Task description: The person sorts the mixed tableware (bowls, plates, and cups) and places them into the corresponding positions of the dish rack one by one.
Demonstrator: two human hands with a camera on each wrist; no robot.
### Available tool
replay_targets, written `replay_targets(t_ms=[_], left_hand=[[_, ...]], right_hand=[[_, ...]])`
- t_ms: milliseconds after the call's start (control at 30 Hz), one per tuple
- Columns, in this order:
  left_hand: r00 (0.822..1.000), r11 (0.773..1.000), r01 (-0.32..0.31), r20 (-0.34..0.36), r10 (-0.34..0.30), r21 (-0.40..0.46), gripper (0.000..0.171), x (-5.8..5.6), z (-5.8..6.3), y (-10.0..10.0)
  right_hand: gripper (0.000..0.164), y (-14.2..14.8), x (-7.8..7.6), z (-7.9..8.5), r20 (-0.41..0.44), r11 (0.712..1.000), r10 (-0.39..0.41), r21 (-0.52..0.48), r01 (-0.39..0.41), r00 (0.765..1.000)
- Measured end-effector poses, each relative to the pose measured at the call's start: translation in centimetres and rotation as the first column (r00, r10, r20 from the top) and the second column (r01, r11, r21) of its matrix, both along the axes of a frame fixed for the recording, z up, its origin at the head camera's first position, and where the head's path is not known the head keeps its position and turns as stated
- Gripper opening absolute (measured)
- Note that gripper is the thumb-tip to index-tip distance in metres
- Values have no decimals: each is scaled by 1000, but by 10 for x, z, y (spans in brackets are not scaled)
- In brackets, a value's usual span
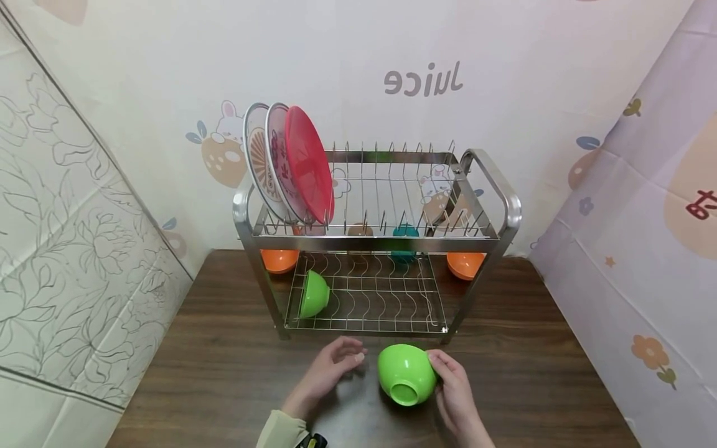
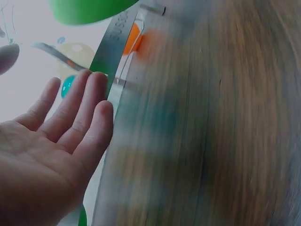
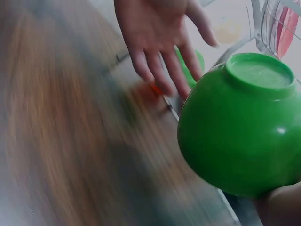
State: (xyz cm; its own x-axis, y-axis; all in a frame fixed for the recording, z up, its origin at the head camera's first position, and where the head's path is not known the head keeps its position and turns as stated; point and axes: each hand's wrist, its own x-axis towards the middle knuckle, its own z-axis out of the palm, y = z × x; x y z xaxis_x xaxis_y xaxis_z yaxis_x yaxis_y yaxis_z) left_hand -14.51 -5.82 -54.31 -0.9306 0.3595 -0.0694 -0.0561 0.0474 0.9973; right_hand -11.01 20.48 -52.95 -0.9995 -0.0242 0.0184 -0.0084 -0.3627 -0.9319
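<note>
A bright green bowl [image 1: 407, 370] is tilted in front of the dish rack, its foot ring facing the person. My right hand [image 1: 456, 392] grips it by the right-hand rim, the thumb on the outside. In the right wrist view the bowl [image 3: 240, 129] fills the right side, and only a bit of the gripping hand shows. My left hand [image 1: 330, 368] is just left of the bowl, apart from it, fingers relaxed and holding nothing. The left wrist view shows that hand's palm [image 2: 51, 155] with its fingers extended. Another green bowl [image 1: 315, 295] stands on edge in the rack's lower tier.
The two-tier metal dish rack [image 1: 375, 244] stands at the back of the wooden table [image 1: 224, 361]. Two patterned plates [image 1: 259, 162] and a red plate [image 1: 308, 165] lean upright at its upper left. Orange bowls [image 1: 465, 265], a teal cup [image 1: 404, 242] and a brown cup [image 1: 360, 239] sit behind.
</note>
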Motion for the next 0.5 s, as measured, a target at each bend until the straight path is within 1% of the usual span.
replay_targets(t_ms=[33, 100, 200, 267, 367, 500], left_hand=[[1000, 1000, 11, -12, -11, 1, 42, 1, 0, 2], [999, 999, 33, -34, -33, 0, 40, 2, 2, 4], [997, 998, 67, -42, -67, 10, 38, 5, 6, 6], [995, 996, 89, -44, -88, 21, 37, 5, 7, 7], [993, 992, 116, -33, -115, 53, 36, 6, 9, 7], [989, 980, 146, 2, -147, 138, 35, 8, 11, 6]], right_hand=[[25, -3, 0, -1, -9, 999, 31, -44, -31, 999], [27, -9, -1, -4, -27, 987, 93, -131, -96, 995], [32, -15, -2, -8, -45, 952, 179, -244, -184, 983], [35, -18, -3, -9, -38, 926, 215, -310, -216, 976], [37, -22, -2, -11, -8, 892, 240, -392, -224, 971], [34, -25, -1, -11, 63, 861, 234, -477, -177, 970]])
